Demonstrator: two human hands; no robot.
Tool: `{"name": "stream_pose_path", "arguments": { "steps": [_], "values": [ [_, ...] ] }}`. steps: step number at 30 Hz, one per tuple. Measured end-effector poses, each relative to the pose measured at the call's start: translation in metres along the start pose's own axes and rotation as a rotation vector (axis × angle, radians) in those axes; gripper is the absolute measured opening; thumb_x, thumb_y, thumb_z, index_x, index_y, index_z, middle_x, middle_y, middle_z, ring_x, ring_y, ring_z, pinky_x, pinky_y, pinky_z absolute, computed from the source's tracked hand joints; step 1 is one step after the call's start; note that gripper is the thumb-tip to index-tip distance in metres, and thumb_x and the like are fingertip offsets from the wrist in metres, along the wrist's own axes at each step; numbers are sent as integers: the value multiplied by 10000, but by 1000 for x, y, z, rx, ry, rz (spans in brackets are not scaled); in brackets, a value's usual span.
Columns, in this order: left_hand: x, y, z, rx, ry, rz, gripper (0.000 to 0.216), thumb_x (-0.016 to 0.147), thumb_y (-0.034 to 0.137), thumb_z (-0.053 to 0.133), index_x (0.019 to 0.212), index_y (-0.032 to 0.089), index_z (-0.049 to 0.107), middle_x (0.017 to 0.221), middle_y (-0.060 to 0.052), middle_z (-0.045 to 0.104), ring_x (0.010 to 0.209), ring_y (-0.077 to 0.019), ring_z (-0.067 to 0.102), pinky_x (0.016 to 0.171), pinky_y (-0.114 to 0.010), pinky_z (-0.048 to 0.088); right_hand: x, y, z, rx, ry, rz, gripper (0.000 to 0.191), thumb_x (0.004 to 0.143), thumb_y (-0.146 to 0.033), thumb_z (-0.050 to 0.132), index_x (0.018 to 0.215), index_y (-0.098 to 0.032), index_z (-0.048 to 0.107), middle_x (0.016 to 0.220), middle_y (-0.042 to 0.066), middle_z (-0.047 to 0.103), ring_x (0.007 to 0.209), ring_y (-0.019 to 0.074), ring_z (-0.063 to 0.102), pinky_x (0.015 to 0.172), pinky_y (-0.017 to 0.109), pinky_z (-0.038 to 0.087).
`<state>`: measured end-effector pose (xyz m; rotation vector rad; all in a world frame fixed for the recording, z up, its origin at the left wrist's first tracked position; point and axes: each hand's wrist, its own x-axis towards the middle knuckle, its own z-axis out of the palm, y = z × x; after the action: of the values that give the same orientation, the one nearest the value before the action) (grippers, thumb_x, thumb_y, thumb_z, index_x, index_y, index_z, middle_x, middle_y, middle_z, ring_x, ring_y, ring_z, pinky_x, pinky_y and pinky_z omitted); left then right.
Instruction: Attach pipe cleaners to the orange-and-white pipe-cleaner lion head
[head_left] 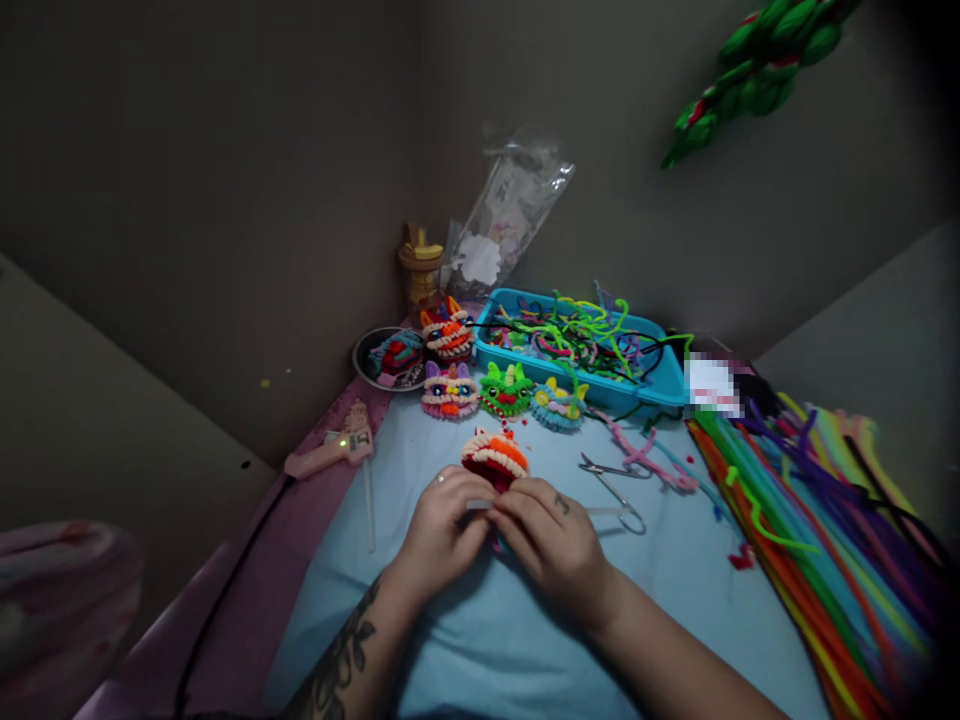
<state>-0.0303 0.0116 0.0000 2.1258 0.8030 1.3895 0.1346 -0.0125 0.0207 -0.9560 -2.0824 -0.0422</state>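
Observation:
My left hand [441, 528] and my right hand [550, 540] meet at the middle of the light blue table top [465, 640]. Both have their fingers curled and pinched together on a small pale piece between them; I cannot make out what it is. Just beyond the fingertips lies an orange, red and white pipe-cleaner figure [495, 456], touching or nearly touching the hands. Silver scissors [616, 487] lie to the right of my right hand.
Several finished pipe-cleaner heads [504, 391] lie in a row behind. A blue tray [501, 352] holds tangled pipe cleaners. A pink glue gun [330, 452] lies at left, a round dish [366, 352] beyond it. Long coloured pipe cleaners [817, 520] cover the right side.

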Motion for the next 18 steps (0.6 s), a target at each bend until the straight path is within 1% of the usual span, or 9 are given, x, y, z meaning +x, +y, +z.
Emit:
{"name": "stream_pose_path", "arguments": {
  "steps": [3,7,11,15,18],
  "values": [
    [0,0,1,-3,-1,-16,178,797,45,542,888,190,589,830,-49,681,798,-174,614,755,-341,497,0,1,1,-29,-15,-7,97,924,-168,523,944,-153,616,813,69,651,794,175,625,681,285,529],
    [-2,-1,1,-8,-12,-16,171,809,53,532,897,188,586,831,-54,672,799,-176,604,754,-345,496,2,1,1,-29,-19,-23,113,923,-154,511,953,-145,620,823,73,649,774,170,622,690,287,524],
    [-2,0,1,-3,-18,-22,162,812,75,556,924,184,596,857,-64,681,816,-180,608,764,-349,497,2,1,3,-130,-10,-12,147,947,-179,467,931,-141,607,844,88,655,771,173,619,676,281,499],
    [0,2,1,18,-15,-77,94,813,102,591,851,187,608,833,-55,689,791,-174,614,758,-340,489,0,2,6,-206,-22,28,238,989,-251,383,896,-162,583,811,74,641,704,161,592,609,265,448],
    [0,2,1,30,-30,-98,72,813,118,604,830,187,612,830,-53,691,784,-176,615,749,-336,481,-1,3,8,-247,-26,48,242,988,-256,375,866,-178,569,795,65,626,689,164,572,608,273,420]
  ]
}}
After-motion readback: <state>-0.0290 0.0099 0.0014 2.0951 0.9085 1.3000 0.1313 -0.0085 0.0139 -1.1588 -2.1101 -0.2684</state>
